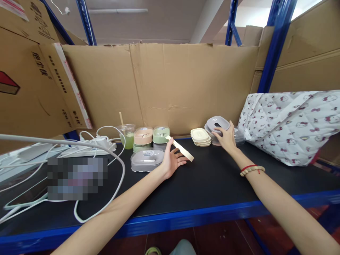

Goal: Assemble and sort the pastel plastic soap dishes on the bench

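Note:
My left hand is palm up in the middle of the table, with a thin cream plastic piece, seen nearly edge-on, held at its thumb. On the right, my right hand grips a tilted grey plastic piece with a dark oval opening, over a stack of similar grey pieces. Just left of that stack sits a pile of cream plastic pieces. Close behind my left wrist lies a grey box with a clear lid. Peach and green lidded boxes stand stacked behind it.
A cup of green drink with a straw stands left of the boxes. White cables and a power strip spread over the left side, one cable crossing near my left forearm. A quilted white bag is at right; a cardboard wall stands behind.

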Tool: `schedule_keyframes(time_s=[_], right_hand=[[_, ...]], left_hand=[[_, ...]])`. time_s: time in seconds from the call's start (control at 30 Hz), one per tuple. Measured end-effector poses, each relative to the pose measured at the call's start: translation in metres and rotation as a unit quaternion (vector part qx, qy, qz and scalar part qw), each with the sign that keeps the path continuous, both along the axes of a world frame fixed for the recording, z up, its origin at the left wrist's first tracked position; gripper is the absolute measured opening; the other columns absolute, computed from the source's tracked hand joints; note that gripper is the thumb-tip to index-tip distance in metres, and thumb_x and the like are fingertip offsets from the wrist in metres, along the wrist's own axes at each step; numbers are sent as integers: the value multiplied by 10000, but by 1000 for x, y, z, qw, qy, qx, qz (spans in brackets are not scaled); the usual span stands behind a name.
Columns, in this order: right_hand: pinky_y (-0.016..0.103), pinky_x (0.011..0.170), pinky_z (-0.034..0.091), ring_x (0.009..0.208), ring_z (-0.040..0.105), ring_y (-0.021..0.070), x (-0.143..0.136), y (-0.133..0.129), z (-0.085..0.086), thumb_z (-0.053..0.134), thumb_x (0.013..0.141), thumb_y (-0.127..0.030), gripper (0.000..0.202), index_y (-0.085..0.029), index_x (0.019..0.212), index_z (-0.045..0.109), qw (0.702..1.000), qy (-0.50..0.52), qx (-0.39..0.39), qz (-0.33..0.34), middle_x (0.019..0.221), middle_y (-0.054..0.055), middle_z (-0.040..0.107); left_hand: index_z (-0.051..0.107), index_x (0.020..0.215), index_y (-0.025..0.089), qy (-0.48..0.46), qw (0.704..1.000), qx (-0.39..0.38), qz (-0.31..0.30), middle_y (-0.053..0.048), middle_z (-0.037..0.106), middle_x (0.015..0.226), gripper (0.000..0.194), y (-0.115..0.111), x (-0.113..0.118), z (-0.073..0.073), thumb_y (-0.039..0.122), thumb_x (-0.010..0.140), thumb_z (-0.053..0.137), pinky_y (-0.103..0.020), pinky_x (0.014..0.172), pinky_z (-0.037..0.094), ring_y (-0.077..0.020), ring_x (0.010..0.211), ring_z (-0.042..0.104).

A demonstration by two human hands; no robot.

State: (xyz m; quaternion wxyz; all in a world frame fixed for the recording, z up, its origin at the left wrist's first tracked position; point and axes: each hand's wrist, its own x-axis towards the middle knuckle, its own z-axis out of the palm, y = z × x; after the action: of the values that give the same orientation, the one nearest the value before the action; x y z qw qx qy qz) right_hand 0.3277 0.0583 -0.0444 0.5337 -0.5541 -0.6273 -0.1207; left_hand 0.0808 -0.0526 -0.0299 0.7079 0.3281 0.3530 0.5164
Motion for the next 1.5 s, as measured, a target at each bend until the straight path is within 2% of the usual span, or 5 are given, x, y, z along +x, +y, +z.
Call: schedule_keyframes(time_s=[0.47,0.8,1.13,1.3,1.5], right_hand=[[547,993,292,1180,414,367,-13,-11,10,449,772,-554,536,-138,1067,612,999,-27,20,-37,1256,198,407],[351,815,510,997,590,226,-111,-80,21,475,757,-293,499,-177,1239,420,899,-133,174,378,1102,105,604],[291,761,526,911,635,169,-95,-63,17,312,916,-132,370,-224,1089,625,919,-262,184,230,1000,42,677],[387,929,465,1035,588,196,-71,-39,10,314,888,-64,446,-262,1109,647,913,-357,92,176,1092,33,655],[484,1018,368,1095,553,230,-60,-10,-3,366,829,-38,447,-236,1128,633,890,-420,34,175,1107,64,646]], left_hand=[[436,1173,84,8,1000,5,-4,-158,617,956,592,-1,0,-1,579,908,247,-240,564,448,-180,633,631],[495,1074,153,-70,993,72,53,-129,576,1096,565,1,-8,8,632,882,264,-289,741,498,-208,858,637],[54,1427,96,14,999,41,1,-145,633,987,725,-3,1,3,554,912,279,-277,606,475,-200,679,646],[309,1326,107,128,990,57,-22,-86,631,845,497,-1,4,-4,400,924,317,-251,597,448,-171,622,625],[596,838,232,457,802,385,0,-21,587,773,127,-3,-3,-16,234,712,579,-365,868,401,-211,763,549]])
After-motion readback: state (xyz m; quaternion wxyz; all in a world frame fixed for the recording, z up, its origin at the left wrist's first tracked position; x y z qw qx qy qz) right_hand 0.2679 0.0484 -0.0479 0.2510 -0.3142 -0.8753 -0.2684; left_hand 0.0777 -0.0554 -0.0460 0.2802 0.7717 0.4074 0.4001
